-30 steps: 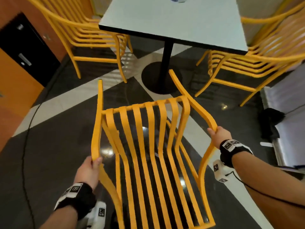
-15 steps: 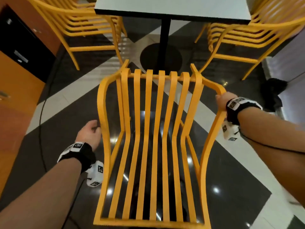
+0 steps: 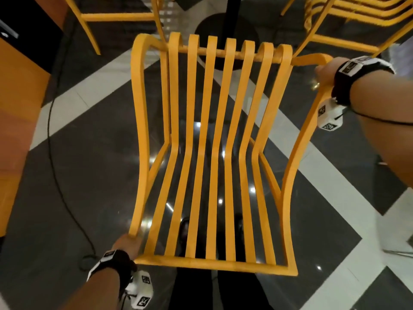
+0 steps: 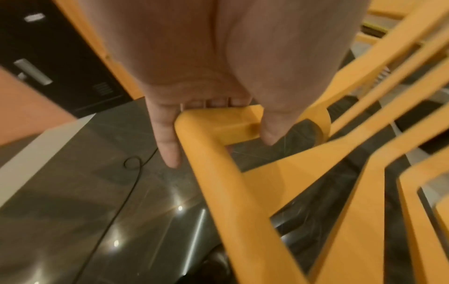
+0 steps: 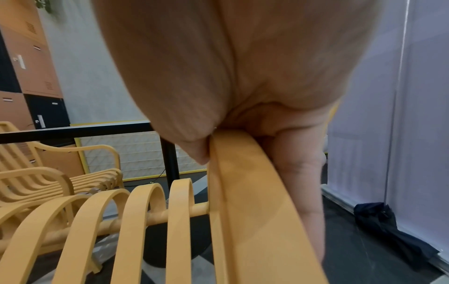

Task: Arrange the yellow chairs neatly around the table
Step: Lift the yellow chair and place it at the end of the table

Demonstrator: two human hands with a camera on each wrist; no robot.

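I look down on a yellow slatted chair [image 3: 212, 264], its seat front pointing at the table's black post [image 3: 232, 12] and round base [image 3: 205, 30]. My left hand [image 3: 127, 243] grips the near left corner of the backrest's top rail. The left wrist view shows the left hand [image 4: 218, 86] with its fingers wrapped behind the bar [image 4: 218, 123] and the thumb in front. My right hand [image 3: 325, 70] holds the right armrest near its front bend. In the right wrist view the thumb and fingers of the right hand [image 5: 255, 119] clamp the armrest [image 5: 243, 192]. The tabletop shows only as a black edge [image 5: 73, 132].
Two more yellow chairs stand beside the table, one far left [image 3: 120, 17] and one far right [image 3: 348, 19]. Orange and black lockers [image 3: 17, 97] line the left side. A black cable [image 3: 55, 153] runs over the floor. A dark bag [image 5: 379, 221] lies by the grey partition [image 5: 413, 115].
The chair has swung square to the table post and closer to it. My left hand, free beside the chair half a second ago, now grips the backrest corner. The right hand kept its hold.
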